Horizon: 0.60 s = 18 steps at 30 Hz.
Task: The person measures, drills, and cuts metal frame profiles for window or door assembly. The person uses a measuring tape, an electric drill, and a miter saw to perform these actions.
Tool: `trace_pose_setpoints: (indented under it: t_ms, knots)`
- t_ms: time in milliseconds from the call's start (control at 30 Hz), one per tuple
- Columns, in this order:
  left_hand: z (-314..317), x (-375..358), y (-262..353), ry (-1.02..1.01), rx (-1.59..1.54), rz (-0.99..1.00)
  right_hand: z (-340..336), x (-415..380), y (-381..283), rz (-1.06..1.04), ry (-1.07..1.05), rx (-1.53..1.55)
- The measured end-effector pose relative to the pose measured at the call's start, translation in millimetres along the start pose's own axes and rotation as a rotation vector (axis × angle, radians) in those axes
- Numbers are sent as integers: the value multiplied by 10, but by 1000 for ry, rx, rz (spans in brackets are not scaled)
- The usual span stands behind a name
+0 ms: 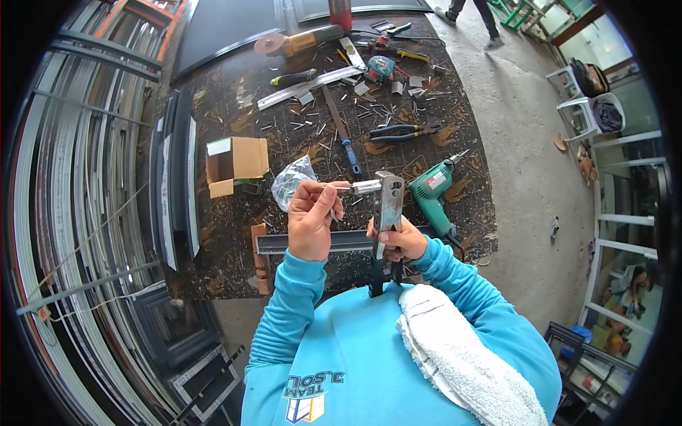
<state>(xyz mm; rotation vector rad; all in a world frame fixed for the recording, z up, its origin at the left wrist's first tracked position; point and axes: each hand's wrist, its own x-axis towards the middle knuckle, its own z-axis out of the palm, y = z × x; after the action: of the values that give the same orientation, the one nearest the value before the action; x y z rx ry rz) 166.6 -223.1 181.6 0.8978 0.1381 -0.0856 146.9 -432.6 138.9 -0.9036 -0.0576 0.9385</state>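
My right hand [403, 240] is wrapped round the handles of a hand riveter [388, 206], held upright close to my chest with its nose pointing left. At that nose, the thumb and fingers of my left hand [310, 216] pinch a thin metal rivet [342, 187]. Behind my left hand lies a clear plastic bag [293, 179]. A dark metal bar [341, 241] runs across the table below both hands, its left end over a wooden block [261, 266]. Just right of the riveter rests a green drill [432, 187].
An opened cardboard box [249, 160] stands at the left. Farther back are pliers [403, 132], a file [337, 117], a tape measure [381, 68], a square [305, 88] and an angle grinder [295, 42]. Metal offcuts litter the table. Long profiles [174, 177] line its left side; a person's legs [479, 15] show beyond.
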Motion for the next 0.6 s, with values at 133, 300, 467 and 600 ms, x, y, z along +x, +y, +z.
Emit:
trace_pose_setpoints:
  t_ms: [133,300,467,600]
  knots:
    - [9,-63,4,6,-94,-7,11,20,52,10,0,3]
    - [-44,-134,-25,36,-10,62,107,17,48,23,53,-69]
    - [-396,-497,64,-13,169,-125,215,-123,-209,-49,-57,-1197]
    - [-854,-1120,-269,-159,-49,-624,684,-377,-610,383,-275,-1564]
